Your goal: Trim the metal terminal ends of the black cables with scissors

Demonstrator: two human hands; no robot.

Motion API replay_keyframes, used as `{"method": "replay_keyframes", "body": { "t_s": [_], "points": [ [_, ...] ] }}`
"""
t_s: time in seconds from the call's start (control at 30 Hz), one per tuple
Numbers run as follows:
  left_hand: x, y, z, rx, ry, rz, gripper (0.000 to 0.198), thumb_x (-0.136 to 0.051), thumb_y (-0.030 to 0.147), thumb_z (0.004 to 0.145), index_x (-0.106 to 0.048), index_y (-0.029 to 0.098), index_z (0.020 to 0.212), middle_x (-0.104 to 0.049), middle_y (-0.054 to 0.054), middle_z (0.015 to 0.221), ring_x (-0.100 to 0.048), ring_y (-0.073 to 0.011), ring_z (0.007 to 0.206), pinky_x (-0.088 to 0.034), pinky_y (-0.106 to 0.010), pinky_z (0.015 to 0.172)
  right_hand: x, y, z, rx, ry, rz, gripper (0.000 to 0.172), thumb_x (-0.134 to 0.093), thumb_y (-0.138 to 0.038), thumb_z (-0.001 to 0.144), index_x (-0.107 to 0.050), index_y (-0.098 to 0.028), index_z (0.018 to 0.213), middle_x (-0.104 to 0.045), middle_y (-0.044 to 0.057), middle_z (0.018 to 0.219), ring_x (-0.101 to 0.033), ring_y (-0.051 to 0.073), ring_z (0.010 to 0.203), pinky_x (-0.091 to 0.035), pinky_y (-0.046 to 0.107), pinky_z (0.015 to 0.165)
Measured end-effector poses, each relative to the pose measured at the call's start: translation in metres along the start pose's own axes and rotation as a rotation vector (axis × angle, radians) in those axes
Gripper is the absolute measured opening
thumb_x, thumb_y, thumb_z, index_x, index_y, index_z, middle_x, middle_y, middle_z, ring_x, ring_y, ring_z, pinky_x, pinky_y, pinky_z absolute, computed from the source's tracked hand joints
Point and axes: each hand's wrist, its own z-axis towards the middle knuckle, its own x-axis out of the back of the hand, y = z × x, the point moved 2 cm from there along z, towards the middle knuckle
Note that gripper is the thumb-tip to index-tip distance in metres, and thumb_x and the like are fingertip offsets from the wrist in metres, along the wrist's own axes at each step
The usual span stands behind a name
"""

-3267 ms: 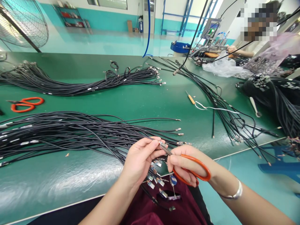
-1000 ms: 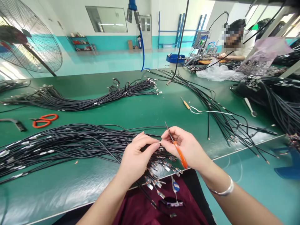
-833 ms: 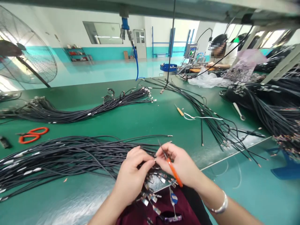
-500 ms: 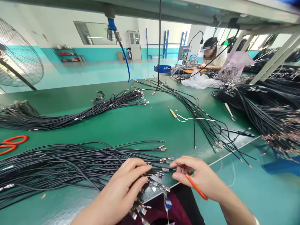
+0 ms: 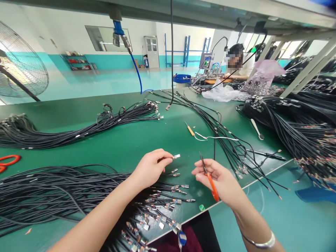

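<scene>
While cables [image 5: 57, 190] lie on the green table [image 5: 136, 143], turquoise floor [image 5: 105, 79] shines beyond.

Glossy tabletop [image 5: 126, 148], shiny metal connector [image 5: 177, 156]

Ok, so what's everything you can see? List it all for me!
Table: one, green, across middle
Cable bundles: two, black, left side
Loose cables: many, black, centre-right
Cable heap: one, black, right
Scissors: two, orange-handled, right hand and left edge
Pointed tool: one, yellow-handled, centre-right
Cord: one, white, beside pointed tool
Small tool: one, white-handled, right
Hose: one, blue, hanging
Fan: one, grey, far left
Cabinet: one, grey, back
Rack: one, blue, back
Plastic bags: two, clear and pink, back right
Co-worker: one, pale top, back right
Bracelet: one, silver, right wrist
Left hand: one, bare, pinching cable end
Right hand: one, bare, holding scissors
</scene>
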Motion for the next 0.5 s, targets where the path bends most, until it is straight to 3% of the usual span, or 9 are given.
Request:
{"method": "replay_keyframes", "body": {
  "t_s": [0.13,0.33,0.5],
  "points": [
    [0.015,0.021,-0.022,0.158,0.021,-0.400,0.023,-0.055,0.027,0.083,-0.072,0.019,0.098,-0.060,0.002,0.065,-0.052,-0.0089,0.047,-0.044,-0.022,0.050,-0.014,-0.019,0.021,0.067,0.072,0.137,0.034,-0.075,-0.035,0.071,-0.056,-0.020,0.094,-0.066,0.003,0.084,-0.064,0.016,0.080,-0.052,0.031,0.077],
    [0.017,0.033,-0.034,0.033,0.117,-0.324,0.016,-0.060,0.021,0.080,-0.077,0.024,0.081,-0.064,0.000,0.068,-0.057,-0.0120,0.061,-0.045,-0.023,0.057,-0.035,-0.032,0.028,0.043,-0.092,0.215,0.028,-0.077,-0.025,0.071,-0.059,-0.018,0.091,-0.063,-0.002,0.076,-0.059,0.008,0.064,-0.050,0.021,0.064],
    [0.019,0.031,-0.039,0.009,0.137,-0.375,0.015,-0.061,0.021,0.080,-0.076,0.023,0.080,-0.067,0.000,0.072,-0.060,-0.0129,0.066,-0.047,-0.023,0.062,-0.040,-0.033,0.021,0.014,-0.067,0.332,0.027,-0.077,-0.020,0.071,-0.058,-0.018,0.090,-0.063,-0.004,0.068,-0.058,0.007,0.057,-0.050,0.020,0.058]
  ]
}}
